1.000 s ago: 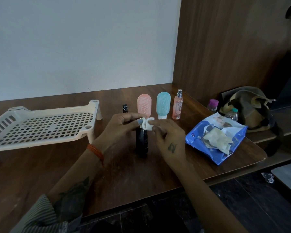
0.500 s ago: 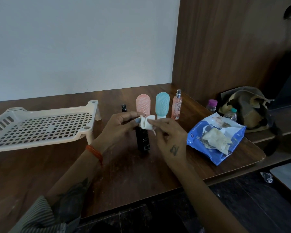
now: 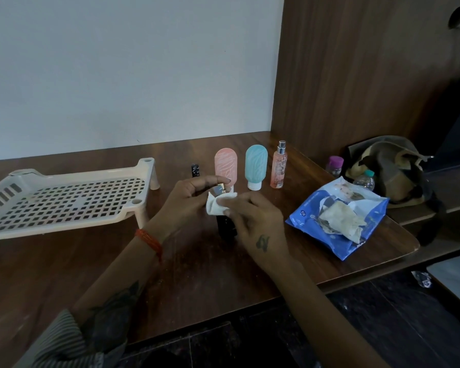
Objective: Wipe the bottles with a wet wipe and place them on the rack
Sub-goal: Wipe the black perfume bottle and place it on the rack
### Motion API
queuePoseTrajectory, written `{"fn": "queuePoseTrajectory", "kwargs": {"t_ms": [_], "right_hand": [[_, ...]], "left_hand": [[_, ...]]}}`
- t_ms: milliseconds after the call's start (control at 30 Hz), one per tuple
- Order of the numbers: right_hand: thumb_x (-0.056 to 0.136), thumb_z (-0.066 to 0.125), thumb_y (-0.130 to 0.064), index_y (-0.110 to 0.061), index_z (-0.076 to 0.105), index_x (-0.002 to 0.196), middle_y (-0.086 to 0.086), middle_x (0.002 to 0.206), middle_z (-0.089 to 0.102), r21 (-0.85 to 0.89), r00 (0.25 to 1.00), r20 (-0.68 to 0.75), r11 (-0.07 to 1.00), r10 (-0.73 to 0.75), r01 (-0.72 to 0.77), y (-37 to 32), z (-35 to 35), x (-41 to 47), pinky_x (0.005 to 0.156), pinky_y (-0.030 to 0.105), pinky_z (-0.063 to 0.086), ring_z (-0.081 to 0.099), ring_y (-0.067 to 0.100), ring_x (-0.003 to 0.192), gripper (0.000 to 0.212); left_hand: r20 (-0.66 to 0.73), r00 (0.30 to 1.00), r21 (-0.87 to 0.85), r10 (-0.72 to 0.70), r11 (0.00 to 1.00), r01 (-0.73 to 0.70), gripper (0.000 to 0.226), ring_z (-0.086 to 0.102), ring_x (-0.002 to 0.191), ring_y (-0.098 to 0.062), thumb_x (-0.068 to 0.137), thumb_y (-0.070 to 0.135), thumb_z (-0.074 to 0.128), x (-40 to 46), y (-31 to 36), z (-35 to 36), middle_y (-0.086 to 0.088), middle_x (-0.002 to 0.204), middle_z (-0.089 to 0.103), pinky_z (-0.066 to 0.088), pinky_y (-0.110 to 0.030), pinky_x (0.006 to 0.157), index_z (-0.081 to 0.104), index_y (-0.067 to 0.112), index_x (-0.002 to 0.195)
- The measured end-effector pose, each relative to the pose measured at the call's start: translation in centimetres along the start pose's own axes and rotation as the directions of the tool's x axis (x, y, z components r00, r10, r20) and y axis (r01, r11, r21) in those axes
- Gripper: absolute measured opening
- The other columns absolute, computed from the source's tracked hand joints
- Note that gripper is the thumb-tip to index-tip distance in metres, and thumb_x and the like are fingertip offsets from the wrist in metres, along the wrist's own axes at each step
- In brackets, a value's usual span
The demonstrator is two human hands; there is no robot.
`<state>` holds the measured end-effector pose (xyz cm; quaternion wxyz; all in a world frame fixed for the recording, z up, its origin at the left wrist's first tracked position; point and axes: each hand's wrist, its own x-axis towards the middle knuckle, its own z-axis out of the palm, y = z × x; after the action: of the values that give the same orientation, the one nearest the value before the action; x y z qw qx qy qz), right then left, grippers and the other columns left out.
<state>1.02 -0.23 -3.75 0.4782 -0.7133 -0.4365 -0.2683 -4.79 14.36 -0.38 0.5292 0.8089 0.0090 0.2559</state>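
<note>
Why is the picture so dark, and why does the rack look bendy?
Head view: the room light is dim, so the black bottle between the left hand and right hand nearly melts into the brown table. The wide lens curves things near the edges, so the rack looks stretched. The white wipe stands out brightest.

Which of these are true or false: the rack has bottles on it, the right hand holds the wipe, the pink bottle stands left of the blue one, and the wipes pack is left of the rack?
1. The rack has bottles on it. False: it holds none.
2. The right hand holds the wipe. True.
3. The pink bottle stands left of the blue bottle. True.
4. The wipes pack is left of the rack. False: it lies far right.
</note>
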Motion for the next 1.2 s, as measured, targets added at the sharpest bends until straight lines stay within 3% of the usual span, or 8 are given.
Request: {"fn": "queuePoseTrajectory", "kwargs": {"t_ms": [67,200,333,433,567,867,1067,1200], "right_hand": [[0.084,0.06,-0.012,-0.015,0.071,0.098,0.004,0.093,0.067,-0.014,0.999,0.007,0.999,0.036,-0.036,0.4,0.5,0.0,0.086,-0.002,0.032,0.045,-0.007,0.092,0.018],[0.082,0.064,-0.011,-0.013,0.071,0.096,0.005,0.095,0.07,-0.038,0.991,-0.081,0.993,0.109,-0.112,1.1,0.0,0.3,0.084,0.002,0.035,0.055,0.001,0.089,0.016],[0.084,0.059,-0.017,-0.014,0.071,0.096,0.003,0.094,0.069,-0.074,0.999,-0.039,0.997,0.011,-0.014,0.5,-0.1,0.0,0.09,0.003,0.031,0.057,0.008,0.09,0.018],[0.08,0.062,-0.011,-0.014,0.072,0.093,0.001,0.094,0.07,-0.009,0.999,0.04,1.0,0.03,-0.029,0.3,0.1,-0.1,0.086,0.007,0.038,0.06,0.008,0.089,0.017],[0.078,0.066,-0.008,-0.009,0.071,0.089,0.004,0.09,0.07,-0.011,0.994,-0.069,0.996,0.09,-0.091,0.6,-0.4,0.2,0.08,0.018,0.047,0.062,0.011,0.085,0.012],[0.08,0.062,-0.008,-0.011,0.071,0.092,0.003,0.094,0.069,-0.024,0.999,0.042,0.999,0.025,-0.024,0.1,-0.1,-0.1,0.085,0.007,0.039,0.06,0.008,0.089,0.015],[0.079,0.065,-0.006,-0.008,0.07,0.088,0.006,0.089,0.068,-0.022,0.996,-0.068,0.998,0.063,-0.065,0.5,-0.4,0.0,0.079,0.006,0.039,0.059,0.009,0.083,0.011],[0.08,0.063,-0.01,-0.011,0.071,0.09,0.004,0.092,0.069,-0.027,0.999,0.051,1.0,-0.015,0.016,0.1,-0.2,-0.3,0.082,0.017,0.047,0.062,0.011,0.087,0.013]], "left_hand": [[0.002,1.0,0.049,0.018,0.999,-0.018,0.023,0.065,0.095,-0.007,0.086,0.002,0.063,0.1,-0.1,-0.1,-0.001,0.104,0.07,0.051,-0.015,0.078,0.068,0.011,0.107],[-0.018,0.997,-0.103,-0.069,0.992,0.066,0.021,0.065,0.102,-0.019,0.091,0.007,0.056,0.1,-0.1,0.0,-0.007,0.106,0.07,0.053,-0.028,0.088,0.068,0.007,0.108],[-0.025,1.0,-0.017,-0.004,1.0,0.003,0.02,0.065,0.093,-0.004,0.089,0.005,0.06,0.0,0.2,0.2,0.005,0.1,0.07,0.051,-0.015,0.077,0.069,0.01,0.107],[-0.028,1.0,0.002,0.001,1.0,-0.001,0.02,0.065,0.09,-0.001,0.09,0.005,0.058,0.1,0.2,0.1,0.008,0.1,0.069,0.051,-0.012,0.074,0.068,0.009,0.107],[-0.024,0.999,-0.044,-0.038,0.998,0.037,0.022,0.065,0.096,-0.01,0.092,0.008,0.055,0.2,0.0,0.1,-0.002,0.105,0.07,0.053,-0.02,0.082,0.067,0.006,0.11],[-0.024,1.0,0.053,0.012,0.999,-0.011,0.025,0.062,0.09,0.005,0.086,0.01,0.063,0.0,-0.1,0.8,0.012,0.101,0.065,0.048,-0.007,0.07,0.064,0.013,0.11],[-0.057,0.998,0.032,0.01,0.999,-0.009,0.024,0.066,0.092,-0.008,0.086,0.008,0.065,-0.1,-0.2,0.6,-0.001,0.103,0.071,0.053,-0.014,0.076,0.067,0.007,0.11],[-0.061,0.997,-0.063,-0.045,0.997,0.041,0.023,0.068,0.091,-0.015,0.083,0.009,0.066,-0.1,0.0,0.6,-0.003,0.101,0.072,0.056,-0.024,0.077,0.069,0.009,0.106]]}}
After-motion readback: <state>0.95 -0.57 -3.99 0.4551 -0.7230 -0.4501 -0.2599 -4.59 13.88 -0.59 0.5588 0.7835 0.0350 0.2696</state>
